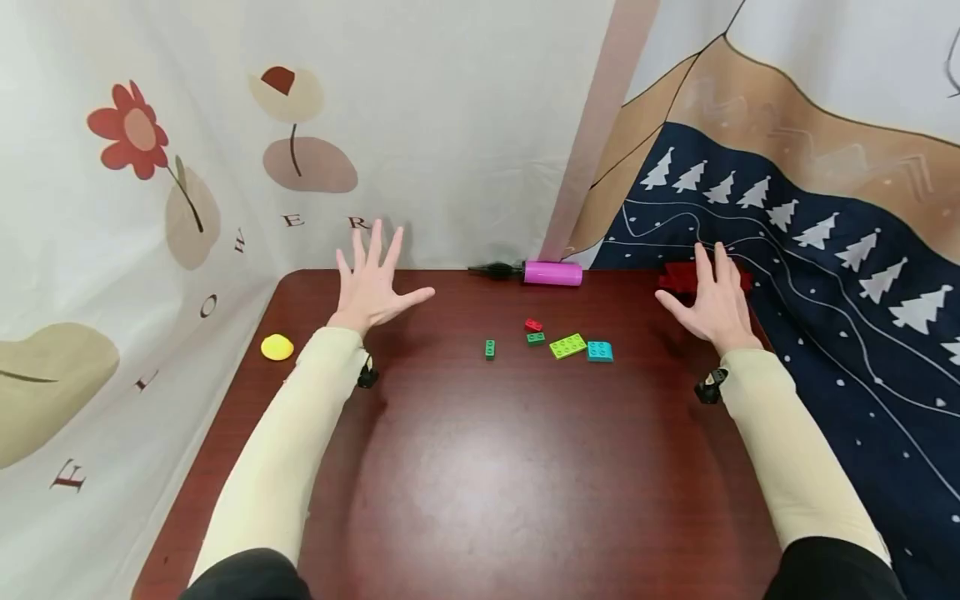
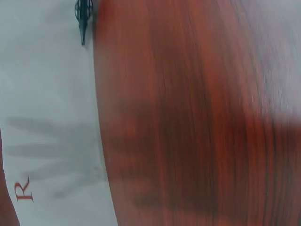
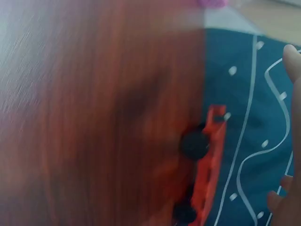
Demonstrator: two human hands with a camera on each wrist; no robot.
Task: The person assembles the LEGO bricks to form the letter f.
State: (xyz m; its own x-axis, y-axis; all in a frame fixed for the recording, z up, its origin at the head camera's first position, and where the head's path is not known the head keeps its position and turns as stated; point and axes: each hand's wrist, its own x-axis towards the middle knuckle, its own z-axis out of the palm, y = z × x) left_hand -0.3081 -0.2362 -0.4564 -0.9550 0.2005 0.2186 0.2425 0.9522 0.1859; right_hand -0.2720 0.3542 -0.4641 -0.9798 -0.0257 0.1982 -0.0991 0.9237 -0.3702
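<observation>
My left hand (image 1: 367,287) is held out over the far left of the table, fingers spread and holding nothing. Over the far right, my right hand (image 1: 716,307) also has its fingers extended, with nothing in it. Behind it, partly covered, is a red toy vehicle (image 1: 678,277); the right wrist view shows its black wheels (image 3: 194,145). Between the hands lie a red brick (image 1: 533,325), a green brick (image 1: 536,339), another green brick (image 1: 490,349), a lime brick (image 1: 567,347) and a blue brick (image 1: 600,352).
A purple pump (image 1: 552,273) with a black tip lies along the table's back edge. Near the left edge sits a yellow rounded object (image 1: 277,347). Printed cloths hang behind and beside the brown table (image 1: 480,467).
</observation>
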